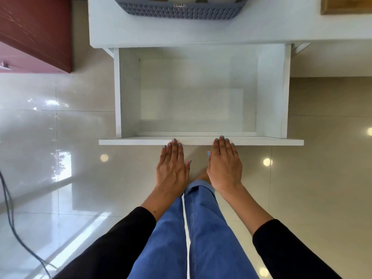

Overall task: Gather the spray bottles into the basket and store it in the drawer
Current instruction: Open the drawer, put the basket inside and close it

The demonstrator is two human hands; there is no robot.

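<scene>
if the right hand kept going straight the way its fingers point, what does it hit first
The right hand already has its fingertips at the drawer's front panel, so that comes first. Beyond it lies the open, empty drawer interior; depth is hard to judge.

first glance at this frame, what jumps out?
The white drawer, pulled fully open in the centre with nothing in it. Both hands lie flat with fingers spread at its front panel: left hand, right hand, fingertips on the panel's top edge, holding nothing. At the top edge, the grey woven basket sits on the white top above the drawer, with white rounded shapes inside, cut off by the frame.
</scene>
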